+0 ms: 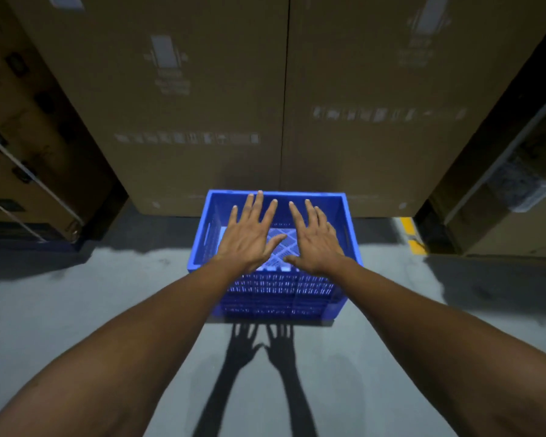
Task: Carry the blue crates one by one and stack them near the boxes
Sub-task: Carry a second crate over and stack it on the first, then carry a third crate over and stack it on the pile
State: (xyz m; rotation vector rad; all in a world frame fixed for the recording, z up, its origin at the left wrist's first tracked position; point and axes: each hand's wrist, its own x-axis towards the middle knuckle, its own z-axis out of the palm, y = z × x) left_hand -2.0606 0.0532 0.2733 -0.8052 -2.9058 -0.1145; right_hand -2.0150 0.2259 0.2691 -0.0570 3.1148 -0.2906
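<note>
A blue slotted crate [278,291] stands on the grey floor, its far rim close to two tall cardboard boxes [202,99]. It may rest on another blue crate; I cannot tell. Both my arms stretch out over it. My left hand [249,236] hovers palm down above the crate's opening, fingers spread, holding nothing. My right hand [314,238] hovers beside it in the same way, also empty. Neither hand touches the crate rim. The crate is empty inside, with its lattice bottom showing between my hands.
More cardboard boxes [29,127] with straps stand on a pallet at the left. Another stack [501,197] stands at the right, with a yellow floor marking [410,231] beside it. Bare grey floor [108,310] lies on both sides of the crate.
</note>
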